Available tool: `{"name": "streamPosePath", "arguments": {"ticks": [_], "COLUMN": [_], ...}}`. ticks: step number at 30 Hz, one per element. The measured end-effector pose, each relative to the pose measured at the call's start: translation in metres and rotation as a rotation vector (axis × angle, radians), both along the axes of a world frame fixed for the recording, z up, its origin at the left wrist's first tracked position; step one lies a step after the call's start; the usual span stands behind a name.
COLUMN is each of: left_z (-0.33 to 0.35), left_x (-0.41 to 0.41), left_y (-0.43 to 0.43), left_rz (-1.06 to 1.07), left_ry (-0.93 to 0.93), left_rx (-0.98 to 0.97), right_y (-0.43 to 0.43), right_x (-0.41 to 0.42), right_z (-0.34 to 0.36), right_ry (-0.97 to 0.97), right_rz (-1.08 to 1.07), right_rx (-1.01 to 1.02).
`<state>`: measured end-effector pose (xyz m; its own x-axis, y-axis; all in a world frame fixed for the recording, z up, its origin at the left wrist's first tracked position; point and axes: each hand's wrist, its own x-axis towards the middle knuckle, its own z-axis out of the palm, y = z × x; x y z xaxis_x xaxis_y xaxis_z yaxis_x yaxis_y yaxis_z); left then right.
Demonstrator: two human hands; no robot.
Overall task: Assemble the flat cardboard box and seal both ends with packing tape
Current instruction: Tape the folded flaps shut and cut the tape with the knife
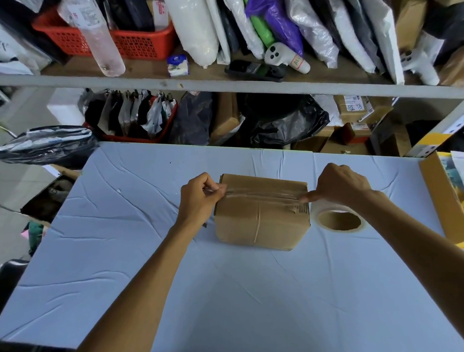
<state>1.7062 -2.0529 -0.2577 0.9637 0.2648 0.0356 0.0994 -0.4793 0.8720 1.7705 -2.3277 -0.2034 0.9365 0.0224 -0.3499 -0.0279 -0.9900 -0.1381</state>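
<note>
This is a packing and stock room of the small mail-order kind. A grey metal shelf (217, 86) runs across the back, crowded with plastic mailer bags (309, 14) stood on end and a red basket (135, 44) of packed goods. Below it sit a second red basket (168, 125) of bagged items, black bags (285, 123) and labelled cardboard parcels (357, 108). In front is a table (178, 278) under a creased pale-blue cover. It carries a cardboard box (257, 224) with a clear tape strip (263, 194) across its top, and a tape roll (338, 220) just beside it.
</note>
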Motion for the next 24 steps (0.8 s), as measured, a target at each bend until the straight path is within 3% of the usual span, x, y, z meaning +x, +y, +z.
{"name": "streamPosePath", "arguments": {"ticks": [10,18,24], "left_z": [-0.0017,-0.0016,0.0024], "left_x": [0.0028,0.0084,0.0089], "left_y": [-0.0054,-0.004,-0.0073], "left_rz": [0.017,0.159,0.157], "left_ry": [-0.016,0.194,0.195], "left_rx": [-0.04,-0.097,-0.051], "right_y": [-0.0011,0.0001,0.0001], "right_x": [-0.001,0.0004,-0.0025], "right_z": [-0.0009,-0.0082,-0.0072], "right_ry": [-0.081,-0.082,-0.096], "right_rz": [-0.006,-0.011,-0.025], "right_rx": [0.062,0.047,0.121]}}
